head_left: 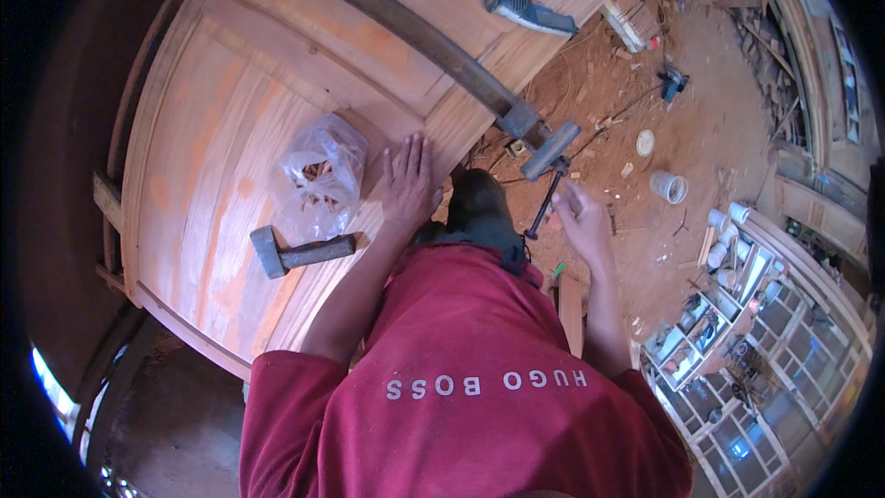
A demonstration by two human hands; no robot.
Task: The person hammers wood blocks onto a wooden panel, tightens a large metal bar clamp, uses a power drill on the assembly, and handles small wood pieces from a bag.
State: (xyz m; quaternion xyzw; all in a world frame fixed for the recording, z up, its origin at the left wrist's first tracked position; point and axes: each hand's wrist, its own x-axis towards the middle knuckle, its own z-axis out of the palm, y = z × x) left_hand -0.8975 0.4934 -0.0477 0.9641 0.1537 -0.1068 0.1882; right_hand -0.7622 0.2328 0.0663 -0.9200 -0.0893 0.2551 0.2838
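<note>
Reddish, grained panel [198, 148] bears the left hand [408, 188], flat near its edge, fingers straight; the right hand [584, 226] curls beside the clamp rod [544, 205], whether pinching I cannot tell. 1 blocky hammer [297, 255] and 1 crinkled clear bag [323, 171] lie leftward. The metal clamp [406, 21] overhangs the panel; beyond spreads earthen floor [710, 120].

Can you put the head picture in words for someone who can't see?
A person's left hand rests flat on a wooden panel, near a plastic bag and hammer. Their right hand is near a long clamp.
</note>
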